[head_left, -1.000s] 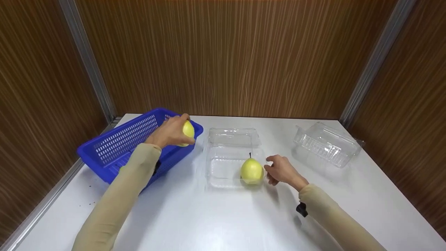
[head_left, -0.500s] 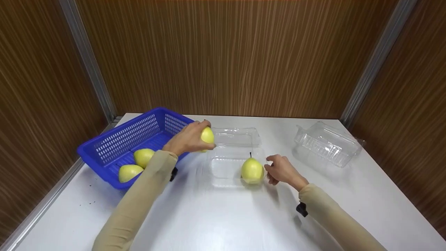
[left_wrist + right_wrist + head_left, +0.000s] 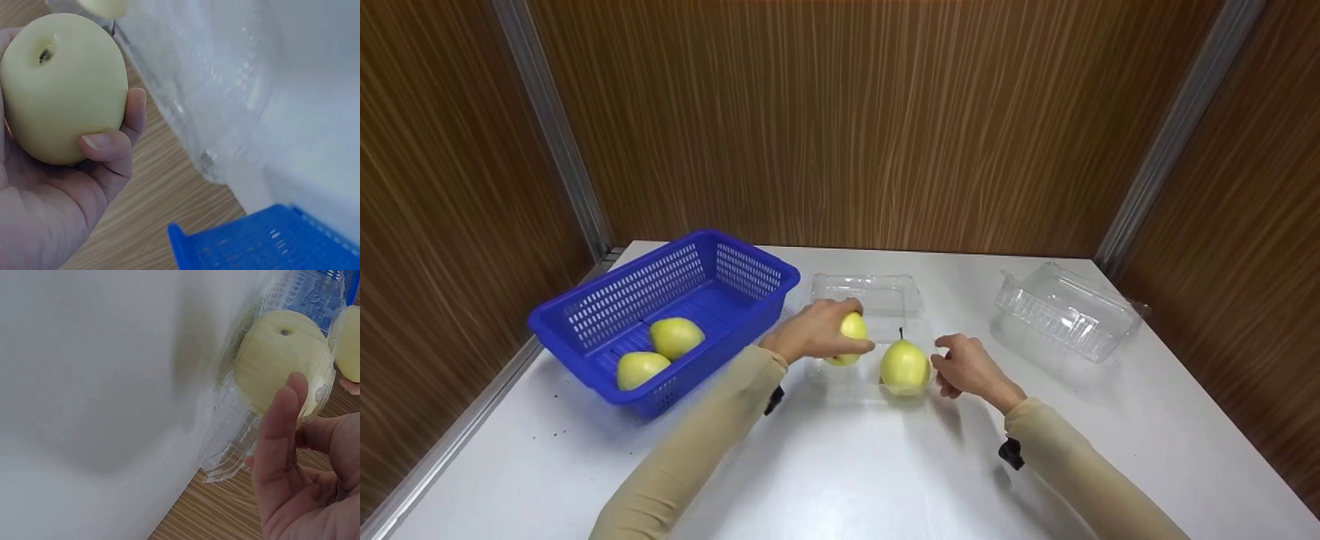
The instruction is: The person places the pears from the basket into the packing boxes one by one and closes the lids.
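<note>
Pear (image 3: 853, 335) gripped in left hand (image 3: 812, 333), fingers and thumb curled round it, held over the near left part of the clear tray (image 3: 864, 296). Same pear filling the left wrist view (image 3: 64, 84), thumb tip pressed against its side. Second pear (image 3: 904, 366) standing upright inside the tray, stem up, just right of the held one. Right hand (image 3: 966, 364) just beside the tray's right edge, fingers loosely curled and slightly apart, gripping nothing; touching the plastic or not, cannot tell. Ribbed tray wall and the standing pear behind it seen past the fingers (image 3: 281, 433) in the right wrist view.

Blue basket (image 3: 585, 330) to the left on the white table (image 3: 840, 480), two more pears (image 3: 658, 351) inside at its near end. Another clear box (image 3: 1065, 309) far right, well apart from both hands.
</note>
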